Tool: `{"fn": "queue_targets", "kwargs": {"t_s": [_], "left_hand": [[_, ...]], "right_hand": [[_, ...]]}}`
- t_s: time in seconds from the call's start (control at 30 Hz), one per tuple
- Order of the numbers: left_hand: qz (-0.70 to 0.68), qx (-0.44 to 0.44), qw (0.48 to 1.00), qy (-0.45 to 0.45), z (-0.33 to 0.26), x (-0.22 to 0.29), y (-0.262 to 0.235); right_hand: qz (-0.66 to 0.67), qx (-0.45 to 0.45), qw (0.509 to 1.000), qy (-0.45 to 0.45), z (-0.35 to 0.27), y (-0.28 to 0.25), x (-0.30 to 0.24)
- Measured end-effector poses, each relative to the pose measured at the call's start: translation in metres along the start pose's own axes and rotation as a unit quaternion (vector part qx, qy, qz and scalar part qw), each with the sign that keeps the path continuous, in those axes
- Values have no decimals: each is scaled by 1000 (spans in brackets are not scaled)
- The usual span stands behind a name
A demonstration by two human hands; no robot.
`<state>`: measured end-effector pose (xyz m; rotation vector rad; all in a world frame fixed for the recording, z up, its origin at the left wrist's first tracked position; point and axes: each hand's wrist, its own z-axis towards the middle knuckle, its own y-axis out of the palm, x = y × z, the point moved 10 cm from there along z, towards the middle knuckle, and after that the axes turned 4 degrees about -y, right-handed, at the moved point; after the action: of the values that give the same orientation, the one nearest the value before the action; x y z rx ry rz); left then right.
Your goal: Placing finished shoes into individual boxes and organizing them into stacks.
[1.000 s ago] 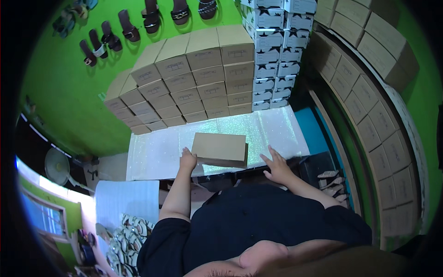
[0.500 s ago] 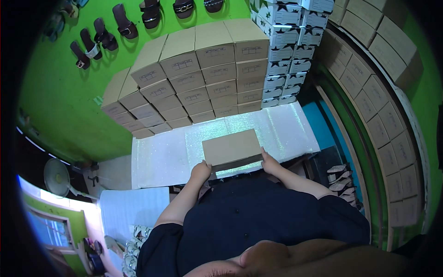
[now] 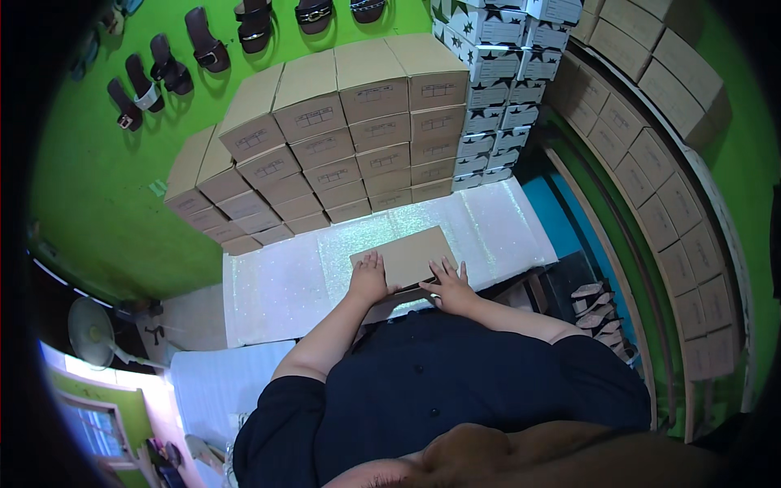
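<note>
A flat brown cardboard box [image 3: 407,254] lies on the white, glittery worktop [image 3: 277,285], near its front edge and just ahead of the person's dark-shirted body. Both hands rest on top of the box. The left hand [image 3: 370,276] lies palm down on the box's near left part, its fingers [image 3: 372,260] spread a little and pointing away from the person, flat against the lid. The right hand [image 3: 449,285] sits at the near right corner, its fingers [image 3: 439,268] also spread, with the fingertips on the lid and the heel of the hand over the box's front edge. Neither hand pinches or wraps anything; the box lies under the fingers, not between them. The far half of the lid is bare.

Behind the worktop, a stack of brown cardboard boxes [image 3: 342,138] rises against the green wall [image 3: 98,187], touching the worktop's far edge. To its right stands a column of white boxes with dark star patterns [image 3: 496,73]. More brown boxes fill the shelving [image 3: 667,203] along the right side. Dark sandals [image 3: 203,41] hang on the wall above. A white fan [image 3: 89,333] stands at the lower left.
</note>
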<state>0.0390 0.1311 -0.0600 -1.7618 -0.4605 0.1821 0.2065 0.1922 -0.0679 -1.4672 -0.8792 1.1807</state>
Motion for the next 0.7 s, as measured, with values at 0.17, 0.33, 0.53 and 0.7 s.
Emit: {"fn": "queue_targets", "kwargs": {"t_s": [0.17,0.33,0.53,0.7], "left_hand": [[81,-31,996,-37,9,2,1],[59,-49,997,-4,17,4,-42],[-36,-41,998,-37,21,-21,-96],[-28,288,953,-86,18,-65,-110]], "right_hand": [[2,-21,1000,2,-8,-4,2],[-61,5,997,-37,-12,-8,2],[-86,14,995,-46,-15,-18,1],[-84,10,995,-55,-7,-15,-1]]}}
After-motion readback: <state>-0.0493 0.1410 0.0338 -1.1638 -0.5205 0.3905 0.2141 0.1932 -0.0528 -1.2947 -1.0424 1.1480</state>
